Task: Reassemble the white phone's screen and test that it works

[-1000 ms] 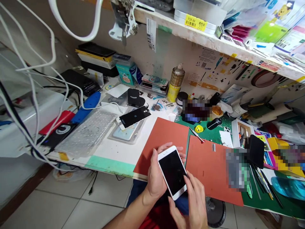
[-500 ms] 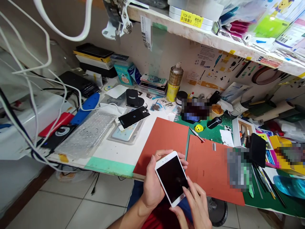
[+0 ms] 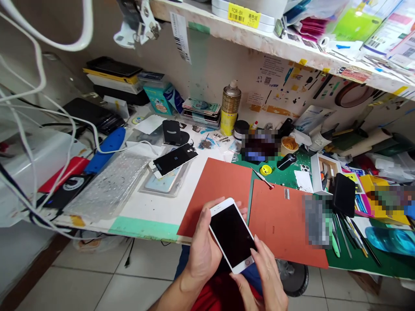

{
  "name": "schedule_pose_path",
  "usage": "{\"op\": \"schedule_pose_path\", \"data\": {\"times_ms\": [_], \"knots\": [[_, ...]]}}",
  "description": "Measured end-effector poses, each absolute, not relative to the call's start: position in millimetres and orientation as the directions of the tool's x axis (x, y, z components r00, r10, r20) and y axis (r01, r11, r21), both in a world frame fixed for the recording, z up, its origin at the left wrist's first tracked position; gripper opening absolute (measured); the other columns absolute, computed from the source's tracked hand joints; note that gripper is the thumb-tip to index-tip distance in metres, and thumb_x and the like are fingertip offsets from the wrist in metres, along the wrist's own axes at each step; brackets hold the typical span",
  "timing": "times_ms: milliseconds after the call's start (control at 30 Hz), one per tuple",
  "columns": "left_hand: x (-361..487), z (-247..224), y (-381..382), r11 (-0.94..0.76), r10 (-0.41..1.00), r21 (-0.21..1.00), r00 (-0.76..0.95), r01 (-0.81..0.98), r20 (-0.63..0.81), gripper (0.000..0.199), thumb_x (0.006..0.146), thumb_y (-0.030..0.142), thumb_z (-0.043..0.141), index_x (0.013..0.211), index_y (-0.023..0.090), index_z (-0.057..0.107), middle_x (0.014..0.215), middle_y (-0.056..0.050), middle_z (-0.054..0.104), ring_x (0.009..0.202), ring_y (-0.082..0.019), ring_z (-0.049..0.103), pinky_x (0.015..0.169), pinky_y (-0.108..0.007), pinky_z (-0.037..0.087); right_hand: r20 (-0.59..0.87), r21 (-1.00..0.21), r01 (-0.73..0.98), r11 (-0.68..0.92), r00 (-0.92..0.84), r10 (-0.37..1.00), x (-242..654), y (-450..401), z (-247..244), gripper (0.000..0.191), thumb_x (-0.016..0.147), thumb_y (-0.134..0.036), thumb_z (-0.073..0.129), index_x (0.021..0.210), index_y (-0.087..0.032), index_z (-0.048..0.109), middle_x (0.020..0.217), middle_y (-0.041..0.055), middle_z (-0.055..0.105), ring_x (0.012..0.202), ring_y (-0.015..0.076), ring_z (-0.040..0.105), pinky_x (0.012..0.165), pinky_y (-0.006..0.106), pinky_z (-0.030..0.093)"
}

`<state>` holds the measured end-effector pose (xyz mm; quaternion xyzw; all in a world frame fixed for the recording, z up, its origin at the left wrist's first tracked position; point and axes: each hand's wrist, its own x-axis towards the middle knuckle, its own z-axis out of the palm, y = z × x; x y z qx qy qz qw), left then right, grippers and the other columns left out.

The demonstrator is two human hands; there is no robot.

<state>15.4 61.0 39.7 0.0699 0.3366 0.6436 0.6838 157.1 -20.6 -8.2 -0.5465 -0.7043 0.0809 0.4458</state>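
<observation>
A white phone (image 3: 231, 235) with a dark screen is tilted in front of me, over my lap at the table's front edge. My left hand (image 3: 205, 246) is wrapped round its left side and back, with fingertips showing past the right edge. My right hand (image 3: 264, 276) holds its lower right corner, thumb at the bottom edge and fingers along the right side near the home button. Behind the phone lie two red-brown mats (image 3: 215, 185). A detached phone screen (image 3: 175, 160) rests on a pale phone in a clear case to the left.
White cables (image 3: 69, 119) hang at the left beside bubble wrap (image 3: 108, 185). A spray can (image 3: 231, 106) stands at the back. A screwdriver (image 3: 262, 178) touches the right mat; tweezers and tools (image 3: 352, 233) lie at the right. A loaded shelf (image 3: 275, 49) runs overhead.
The view has shifted slightly, so the table items sit further left. The right fingers have moved off the screen to the phone's right edge. Both hands still hold the phone.
</observation>
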Motion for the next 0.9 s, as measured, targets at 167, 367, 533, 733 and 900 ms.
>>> {"op": "schedule_pose_path", "data": {"times_ms": [167,367,533,733,900], "knots": [[9,37,57,0.182,0.848,0.625,-0.201,-0.759,-0.491,0.053,0.087,0.043,0.077,0.134,0.036,0.053,0.095,-0.002,0.074,0.088,-0.026,0.077,0.081,-0.043,0.063,0.637,-0.421,0.657,0.625,-0.276,0.720,167,-12,-1,0.057,0.090,-0.004,0.068,0.145,-0.008,0.055,0.137,0.0214,0.067,0.133,0.0371,0.062,0.095,0.051,0.066],[13,34,52,0.126,0.813,0.733,-0.355,-0.668,-0.462,0.047,0.082,0.040,0.083,0.120,0.040,0.054,0.088,0.006,0.066,0.069,-0.016,0.072,0.073,-0.036,0.064,0.592,-0.320,0.671,0.669,-0.409,0.694,173,-19,-10,0.050,0.088,-0.002,0.066,0.138,-0.007,0.063,0.151,0.0203,0.057,0.141,0.0387,0.054,0.100,0.049,0.065],[12,32,48,0.101,0.862,0.783,-0.340,-0.614,-0.377,0.050,0.075,0.035,0.088,0.111,0.034,0.054,0.093,0.005,0.064,0.071,-0.016,0.072,0.073,-0.037,0.065,0.580,-0.353,0.652,0.671,-0.411,0.704,172,-23,-14,0.052,0.089,-0.001,0.064,0.141,-0.006,0.060,0.151,0.0203,0.058,0.143,0.0381,0.052,0.107,0.051,0.062],[7,29,51,0.092,0.850,0.820,-0.384,-0.565,-0.360,0.060,0.068,0.027,0.092,0.112,0.033,0.052,0.094,0.005,0.061,0.069,-0.017,0.073,0.070,-0.038,0.065,0.482,-0.611,0.574,0.545,-0.277,0.831,172,-15,9,0.061,0.098,-0.015,0.063,0.154,-0.011,0.043,0.148,0.0202,0.061,0.139,0.0337,0.058,0.107,0.051,0.059],[4,28,51,0.074,0.867,0.850,-0.387,-0.522,-0.313,0.056,0.072,0.027,0.090,0.114,0.033,0.053,0.093,0.005,0.062,0.070,-0.019,0.074,0.069,-0.039,0.066,0.221,-0.874,0.403,0.272,-0.170,0.960,172,2,38,0.030,0.106,-0.018,0.048,0.132,-0.017,0.064,0.103,0.0082,0.080,0.089,0.0197,0.079,0.079,0.026,0.065]]}}
